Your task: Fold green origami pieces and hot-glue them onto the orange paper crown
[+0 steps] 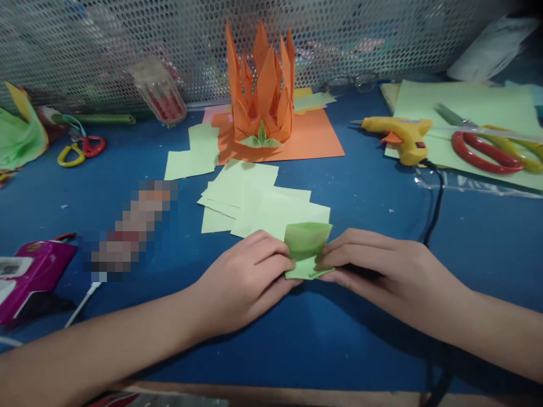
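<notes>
Between my two hands is a small piece of light green paper, partly folded, its upper part standing up. My left hand grips its left edge, thumb below and fingers in front. On the other side my right hand pinches the lower right corner, where a narrow fold shows. Just beyond lie several loose light green paper squares in an overlapping pile. Farther back, an orange folded-paper model with tall pointed spikes stands on an orange sheet, a small green folded piece at its front.
A yellow glue gun with a black cord and red-and-yellow scissors lie at right on green sheets. At left are small scissors, a purple packet and a blurred-out object. A clear jar stands by the perforated metal panel.
</notes>
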`<state>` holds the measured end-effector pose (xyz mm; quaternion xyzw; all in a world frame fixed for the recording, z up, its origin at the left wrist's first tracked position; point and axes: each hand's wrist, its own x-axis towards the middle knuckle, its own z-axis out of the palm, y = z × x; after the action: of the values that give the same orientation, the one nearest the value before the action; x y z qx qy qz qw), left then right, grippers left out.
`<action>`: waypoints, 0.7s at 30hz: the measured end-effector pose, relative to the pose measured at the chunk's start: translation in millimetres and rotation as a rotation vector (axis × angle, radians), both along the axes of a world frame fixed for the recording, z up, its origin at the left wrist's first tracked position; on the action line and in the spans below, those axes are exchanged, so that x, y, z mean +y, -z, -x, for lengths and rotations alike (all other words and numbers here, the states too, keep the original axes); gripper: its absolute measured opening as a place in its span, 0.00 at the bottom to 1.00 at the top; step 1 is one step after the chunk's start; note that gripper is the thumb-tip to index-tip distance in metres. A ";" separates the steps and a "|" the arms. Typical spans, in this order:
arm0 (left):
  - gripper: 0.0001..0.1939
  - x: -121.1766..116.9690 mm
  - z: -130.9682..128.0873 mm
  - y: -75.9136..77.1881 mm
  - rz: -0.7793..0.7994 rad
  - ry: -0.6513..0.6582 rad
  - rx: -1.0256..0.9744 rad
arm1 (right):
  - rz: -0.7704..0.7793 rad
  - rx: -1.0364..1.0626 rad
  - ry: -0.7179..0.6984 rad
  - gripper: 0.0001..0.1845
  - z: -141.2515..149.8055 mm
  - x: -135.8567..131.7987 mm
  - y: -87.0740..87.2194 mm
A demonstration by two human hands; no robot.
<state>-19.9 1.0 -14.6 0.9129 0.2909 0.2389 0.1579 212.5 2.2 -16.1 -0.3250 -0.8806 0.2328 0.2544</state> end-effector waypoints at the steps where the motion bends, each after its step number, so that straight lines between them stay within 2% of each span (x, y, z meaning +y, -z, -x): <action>1: 0.08 0.2 -0.2 0.4 0.017 -0.014 -0.014 | 0.026 0.003 0.032 0.04 0.4 -0.7 0.1; 7: 0.11 2.3 -2.5 3.4 0.012 -0.175 -0.021 | 0.113 -0.023 0.203 0.09 3.6 -4.1 1.0; 12: 0.10 2.5 -3.4 3.4 0.015 -0.228 0.006 | 0.170 -0.047 0.214 0.12 6.7 -2.6 -5.5; 21: 0.08 3.2 -4.5 0.5 0.047 -0.253 0.042 | 0.045 -0.119 0.275 0.13 11.0 -2.7 -2.2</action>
<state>-15.4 4.2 -15.1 0.8697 0.4127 0.2305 0.1418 201.6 -0.5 -13.8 -0.4611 -0.8360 0.1958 0.2240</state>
